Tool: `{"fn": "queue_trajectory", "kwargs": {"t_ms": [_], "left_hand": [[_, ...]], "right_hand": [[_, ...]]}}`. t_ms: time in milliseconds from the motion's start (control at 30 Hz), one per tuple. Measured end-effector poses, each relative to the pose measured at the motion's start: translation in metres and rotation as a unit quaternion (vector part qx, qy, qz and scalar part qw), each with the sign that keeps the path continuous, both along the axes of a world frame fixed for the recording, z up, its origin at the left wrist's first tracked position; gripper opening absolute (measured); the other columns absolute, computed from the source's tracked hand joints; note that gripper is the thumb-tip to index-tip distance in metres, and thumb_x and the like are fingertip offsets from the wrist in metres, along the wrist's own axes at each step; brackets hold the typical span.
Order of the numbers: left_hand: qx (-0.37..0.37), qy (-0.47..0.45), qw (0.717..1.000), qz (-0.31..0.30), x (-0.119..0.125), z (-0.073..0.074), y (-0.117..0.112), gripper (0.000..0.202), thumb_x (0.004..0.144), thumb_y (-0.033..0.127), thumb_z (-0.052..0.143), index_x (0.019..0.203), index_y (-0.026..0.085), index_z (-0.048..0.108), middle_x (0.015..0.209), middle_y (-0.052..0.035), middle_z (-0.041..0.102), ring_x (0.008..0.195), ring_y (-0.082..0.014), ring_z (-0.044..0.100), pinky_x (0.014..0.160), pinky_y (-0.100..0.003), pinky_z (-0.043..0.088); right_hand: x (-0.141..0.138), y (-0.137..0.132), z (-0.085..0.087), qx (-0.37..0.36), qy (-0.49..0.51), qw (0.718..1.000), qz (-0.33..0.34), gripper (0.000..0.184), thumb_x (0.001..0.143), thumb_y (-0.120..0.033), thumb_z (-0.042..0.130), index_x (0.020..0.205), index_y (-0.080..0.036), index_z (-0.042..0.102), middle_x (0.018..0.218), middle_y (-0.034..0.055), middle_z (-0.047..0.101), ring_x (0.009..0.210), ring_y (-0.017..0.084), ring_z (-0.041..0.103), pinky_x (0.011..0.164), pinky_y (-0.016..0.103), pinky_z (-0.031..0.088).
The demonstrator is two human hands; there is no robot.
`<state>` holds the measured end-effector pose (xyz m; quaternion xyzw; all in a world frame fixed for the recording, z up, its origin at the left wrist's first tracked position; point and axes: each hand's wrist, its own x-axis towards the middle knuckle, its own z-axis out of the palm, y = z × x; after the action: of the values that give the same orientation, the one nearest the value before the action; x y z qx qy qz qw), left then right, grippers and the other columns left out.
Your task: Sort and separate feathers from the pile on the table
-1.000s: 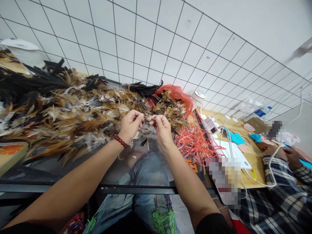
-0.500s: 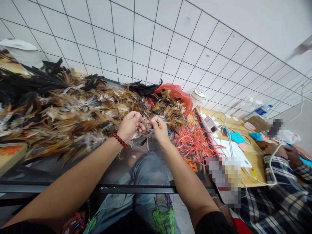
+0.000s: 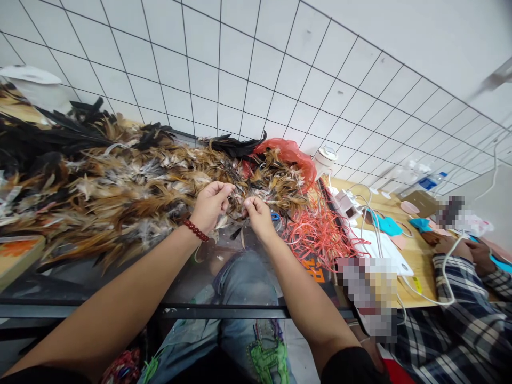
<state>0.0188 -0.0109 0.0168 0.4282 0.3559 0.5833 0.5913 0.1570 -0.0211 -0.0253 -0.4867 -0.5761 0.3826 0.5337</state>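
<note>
My left hand (image 3: 211, 207), with a red bead bracelet (image 3: 196, 229) on its wrist, is closed in a pinch at the near edge of the feather pile. Close beside it, my right hand (image 3: 259, 217) also pinches, thumb against finger. Whatever is between the fingertips is too small to make out. Brown, cream and white feathers (image 3: 132, 197) spread over the dark table to the left and behind both hands. A small blue object (image 3: 275, 216) lies just right of my right hand. Farther right is a tangle of red-pink plastic string (image 3: 312, 234).
A red plastic bag (image 3: 290, 152) lies behind the feathers, near black feathers (image 3: 236, 145). A white tub (image 3: 326, 157) stands by the tiled wall. Chargers (image 3: 347, 202) and cables lie right. A co-worker's plaid sleeve (image 3: 456, 280) rests on the wooden table.
My fingertips have shifted: the left ones sit slightly higher, and the right hand has moved slightly lower and left. More of the blue object shows beside it.
</note>
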Motion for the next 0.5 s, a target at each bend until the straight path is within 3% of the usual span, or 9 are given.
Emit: {"fn": "queue_trajectory", "kwargs": {"t_ms": [133, 300, 500], "left_hand": [[-0.017, -0.020, 0.997, -0.075, 0.000, 0.000, -0.002, 0.030, 0.070, 0.035, 0.075, 0.072, 0.016, 0.052, 0.072, -0.0026, 0.068, 0.036, -0.0030, 0.041, 0.031, -0.015, 0.023], [-0.081, 0.040, 0.990, -0.109, 0.002, -0.010, -0.001, 0.034, 0.065, 0.038, 0.078, 0.070, 0.013, 0.056, 0.067, -0.0025, 0.066, 0.037, -0.0029, 0.043, 0.031, -0.014, 0.022], [-0.133, 0.025, 0.989, -0.054, 0.003, -0.018, 0.002, 0.045, 0.050, 0.037, 0.086, 0.072, 0.015, 0.054, 0.060, -0.0009, 0.066, 0.037, -0.0037, 0.043, 0.033, -0.014, 0.022]], "right_hand": [[0.002, 0.004, -0.010, -0.003, 0.016, 1.000, -0.011, 0.031, 0.085, -0.050, 0.052, 0.074, -0.021, 0.051, 0.057, -0.0058, 0.053, 0.055, 0.011, 0.047, 0.060, 0.024, 0.038], [0.000, 0.001, -0.013, 0.029, 0.016, 0.999, -0.032, 0.026, 0.090, -0.042, 0.047, 0.076, -0.020, 0.051, 0.061, -0.0046, 0.053, 0.058, 0.012, 0.048, 0.062, 0.025, 0.039], [-0.005, -0.008, -0.006, 0.114, -0.099, 0.986, -0.069, 0.023, 0.093, -0.032, 0.045, 0.074, -0.020, 0.052, 0.070, -0.0012, 0.053, 0.071, 0.014, 0.050, 0.071, 0.027, 0.039]]}}
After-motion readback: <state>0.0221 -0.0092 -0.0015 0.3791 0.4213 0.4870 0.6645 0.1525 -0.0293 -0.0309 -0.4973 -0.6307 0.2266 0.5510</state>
